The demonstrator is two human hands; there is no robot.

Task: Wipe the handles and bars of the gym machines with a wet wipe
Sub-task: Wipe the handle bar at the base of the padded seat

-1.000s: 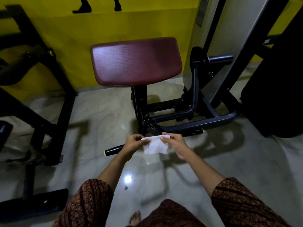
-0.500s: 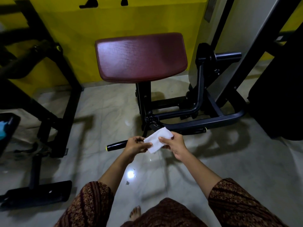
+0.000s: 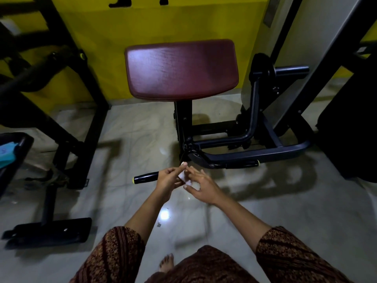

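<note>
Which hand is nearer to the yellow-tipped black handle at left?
Left. The left hand hides the handle's inner end; the right hand is farther right, beyond the left hand.

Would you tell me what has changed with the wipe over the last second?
The wet wipe, earlier stretched flat between both hands, is now bunched small between the left hand and the right hand, whose fingers spread over it. The handle and padded seat are unchanged.

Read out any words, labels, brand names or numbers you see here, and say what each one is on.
No text here is readable.
Dark plate on the grey column: too blurred to read.
Small sticker on the black frame at left: too small to read.
Teal item at the left edge: faint mark, unreadable.
</note>
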